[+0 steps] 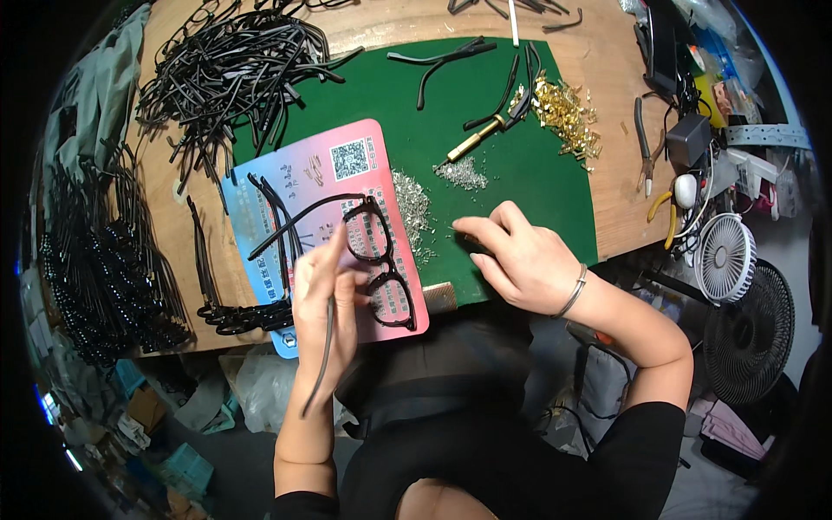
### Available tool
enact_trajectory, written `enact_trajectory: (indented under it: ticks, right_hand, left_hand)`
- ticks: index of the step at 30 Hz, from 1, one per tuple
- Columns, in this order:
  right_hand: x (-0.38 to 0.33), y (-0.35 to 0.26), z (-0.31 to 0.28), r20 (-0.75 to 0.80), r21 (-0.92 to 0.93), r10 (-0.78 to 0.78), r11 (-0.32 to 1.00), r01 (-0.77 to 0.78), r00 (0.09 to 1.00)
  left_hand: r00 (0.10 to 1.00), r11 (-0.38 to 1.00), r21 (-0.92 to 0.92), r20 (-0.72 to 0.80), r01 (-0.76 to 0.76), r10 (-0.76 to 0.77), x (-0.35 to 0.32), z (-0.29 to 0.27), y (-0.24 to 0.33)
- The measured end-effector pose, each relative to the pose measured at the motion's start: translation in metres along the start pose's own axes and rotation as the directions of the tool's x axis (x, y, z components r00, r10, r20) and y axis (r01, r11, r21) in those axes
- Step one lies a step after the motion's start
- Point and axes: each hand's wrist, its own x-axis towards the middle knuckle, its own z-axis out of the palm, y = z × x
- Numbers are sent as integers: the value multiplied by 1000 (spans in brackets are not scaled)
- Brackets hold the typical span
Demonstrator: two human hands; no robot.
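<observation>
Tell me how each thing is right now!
Black plastic glasses frame: held up, one arm unfolded.
Loose black temple arm: in the left hand.
Right hand: pinching at the tiny silver screws.
Small white fan: cannot tell if spinning.
Brass-handled screwdriver: lying unused.

My left forearm rises from the lower edge, elbow bent, wrist straight. My left hand (pixel 325 290) is raised above the worktop, back toward the camera, fingers (pixel 322 251) curled closed in a grip, index pointing up and forward. My right upper arm enters from the lower right in a short black sleeve; the elbow is sharply bent and the forearm runs left. My right hand (pixel 520 256) is palm down, thumb and index extended left, tips close together in a pinch. A bangle circles the right wrist.
</observation>
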Motion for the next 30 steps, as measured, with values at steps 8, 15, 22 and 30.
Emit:
enact_trajectory:
  ticks: [8,15,22,30]
  right_hand:
    - [2,-2,26,-181,-248,-49,969,2,982]
    - [9,-4,26,-177,-269,-60,963,10,982]
    - [9,-7,27,-149,-368,-99,929,38,984]
    - [-14,-10,29,-18,99,34,995,-32,999]
  left_hand:
    - [953,946,134,-40,-294,301,-23,2,-2]
    - [798,780,174,174,-601,576,-53,19,-21]
    - [804,734,341,143,-587,577,-49,29,-27]
    - [863,807,342,22,-480,504,-46,34,-33]
